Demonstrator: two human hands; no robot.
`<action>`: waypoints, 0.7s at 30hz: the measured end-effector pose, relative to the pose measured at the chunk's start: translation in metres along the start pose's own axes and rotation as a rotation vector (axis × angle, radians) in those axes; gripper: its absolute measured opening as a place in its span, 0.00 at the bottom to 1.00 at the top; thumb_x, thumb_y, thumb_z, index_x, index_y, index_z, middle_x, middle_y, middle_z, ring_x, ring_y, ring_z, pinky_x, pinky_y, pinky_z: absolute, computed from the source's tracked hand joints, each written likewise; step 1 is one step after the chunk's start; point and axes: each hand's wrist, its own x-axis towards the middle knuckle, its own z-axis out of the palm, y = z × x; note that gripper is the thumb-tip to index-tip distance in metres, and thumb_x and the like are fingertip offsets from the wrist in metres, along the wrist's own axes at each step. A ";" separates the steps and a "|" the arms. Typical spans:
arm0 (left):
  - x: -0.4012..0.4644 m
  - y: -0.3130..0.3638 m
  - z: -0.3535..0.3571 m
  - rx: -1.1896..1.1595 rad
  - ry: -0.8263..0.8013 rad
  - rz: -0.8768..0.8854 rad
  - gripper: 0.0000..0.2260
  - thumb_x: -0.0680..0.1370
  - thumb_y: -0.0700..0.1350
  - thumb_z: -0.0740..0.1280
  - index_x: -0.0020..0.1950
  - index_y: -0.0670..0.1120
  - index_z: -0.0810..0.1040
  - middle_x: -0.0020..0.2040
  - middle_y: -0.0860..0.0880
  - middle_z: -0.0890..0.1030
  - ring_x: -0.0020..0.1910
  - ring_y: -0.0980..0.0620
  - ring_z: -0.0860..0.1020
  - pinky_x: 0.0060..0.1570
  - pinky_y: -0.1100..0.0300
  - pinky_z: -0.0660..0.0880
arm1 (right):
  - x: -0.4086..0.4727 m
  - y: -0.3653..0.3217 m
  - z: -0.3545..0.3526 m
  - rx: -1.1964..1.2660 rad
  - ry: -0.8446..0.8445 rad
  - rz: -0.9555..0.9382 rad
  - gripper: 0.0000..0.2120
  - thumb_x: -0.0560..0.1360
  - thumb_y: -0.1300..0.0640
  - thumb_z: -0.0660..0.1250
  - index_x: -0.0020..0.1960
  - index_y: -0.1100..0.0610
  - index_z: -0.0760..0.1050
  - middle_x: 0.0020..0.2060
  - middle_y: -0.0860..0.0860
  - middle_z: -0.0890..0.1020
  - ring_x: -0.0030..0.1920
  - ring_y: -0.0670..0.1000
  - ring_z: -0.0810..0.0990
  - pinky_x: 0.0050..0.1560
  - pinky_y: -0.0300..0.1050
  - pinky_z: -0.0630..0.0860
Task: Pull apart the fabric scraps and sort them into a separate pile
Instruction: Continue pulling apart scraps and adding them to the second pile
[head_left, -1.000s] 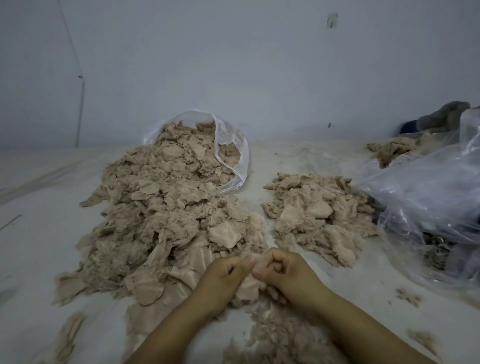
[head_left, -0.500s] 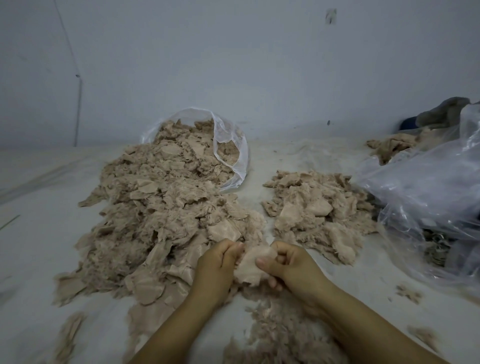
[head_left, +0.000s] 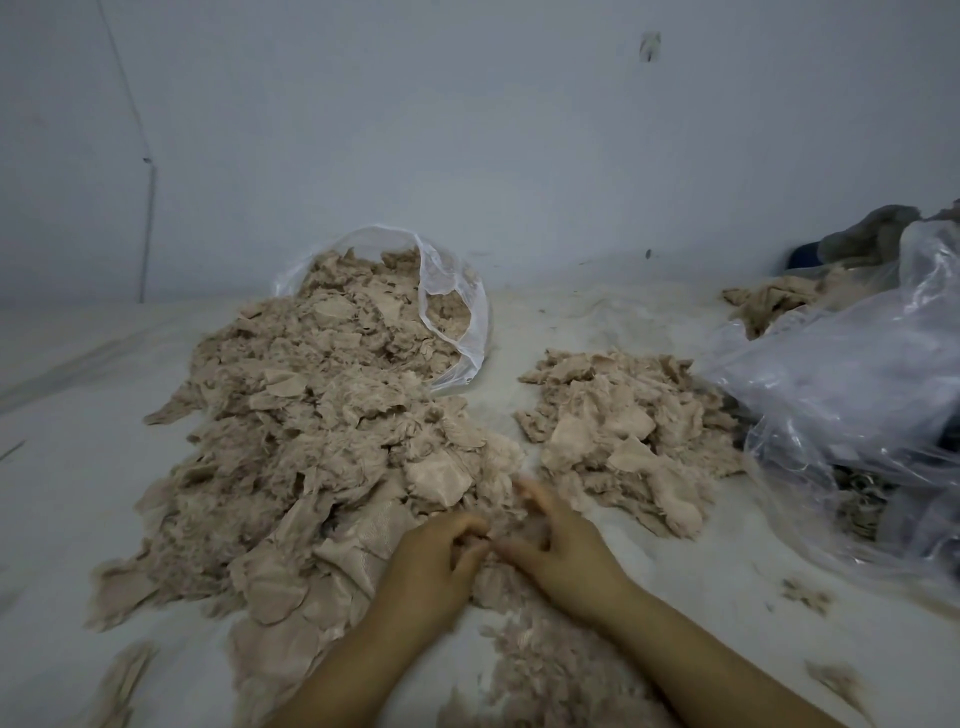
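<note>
Where clear bag (head_left: 457, 332) gapes, beige scraps (head_left: 322, 426) spill onto floor.

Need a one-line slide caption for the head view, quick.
Both hands, left and right, work beige fabric scraps beside the large pile; smaller pile sits apart.

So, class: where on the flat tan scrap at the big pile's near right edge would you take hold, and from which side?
Probably pinch the flat tan scrap at its near right corner, coming from the hands' side. That edge lies exposed atop the big pile, while its far side tucks under fluffy scraps.
</note>
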 end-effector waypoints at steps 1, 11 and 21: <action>-0.001 0.000 -0.001 0.013 0.033 0.028 0.06 0.77 0.43 0.67 0.52 0.51 0.79 0.43 0.59 0.77 0.41 0.66 0.75 0.41 0.70 0.70 | 0.000 -0.003 0.003 -0.073 -0.020 -0.058 0.12 0.74 0.53 0.70 0.47 0.39 0.69 0.39 0.36 0.74 0.40 0.32 0.73 0.41 0.29 0.66; 0.008 -0.011 -0.001 0.175 -0.051 0.080 0.13 0.78 0.38 0.60 0.61 0.46 0.75 0.57 0.51 0.76 0.55 0.54 0.74 0.53 0.65 0.69 | -0.013 -0.002 0.002 0.133 -0.029 -0.147 0.13 0.75 0.59 0.68 0.37 0.43 0.73 0.32 0.40 0.76 0.35 0.37 0.73 0.40 0.30 0.69; 0.003 -0.002 -0.005 -0.092 0.015 0.035 0.14 0.78 0.35 0.61 0.42 0.51 0.80 0.35 0.56 0.80 0.35 0.59 0.77 0.35 0.66 0.72 | -0.008 -0.002 0.003 0.040 0.053 -0.063 0.08 0.73 0.55 0.71 0.45 0.46 0.73 0.41 0.42 0.78 0.41 0.40 0.75 0.41 0.28 0.69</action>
